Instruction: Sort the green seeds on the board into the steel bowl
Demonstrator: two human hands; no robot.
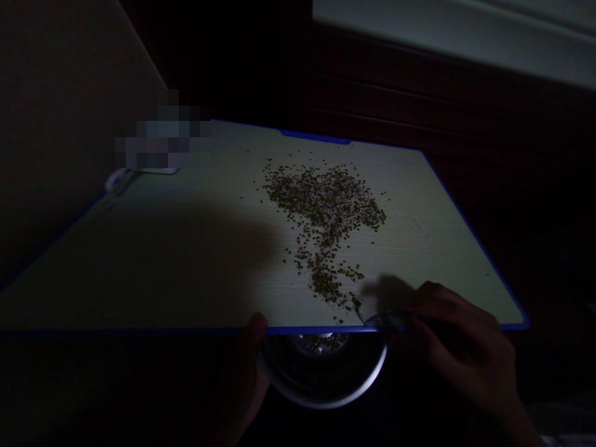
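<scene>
A pale board with a blue rim [209, 279] spreads across the view. Small dark green grains, like mung beans [326, 202], lie scattered on it and trail toward its near edge. Below that edge a round metal bowl [347, 398] shows in part, with more such grains inside. My left hand [246, 379] is closed at the bowl's left rim, its thumb against the board's edge; its other fingers are mostly hidden. At the near right edge, my right hand [470, 338] pinches a thin, oval, spoon-like thing [386, 320] close to the end of the trail.
A blurred-out item [161, 139] lies on the board's far left corner, beside a pale loop [116, 180]. A large panel [69, 93] rises at the left. A pale ledge [456, 37] runs along the back right. The scene is very dark.
</scene>
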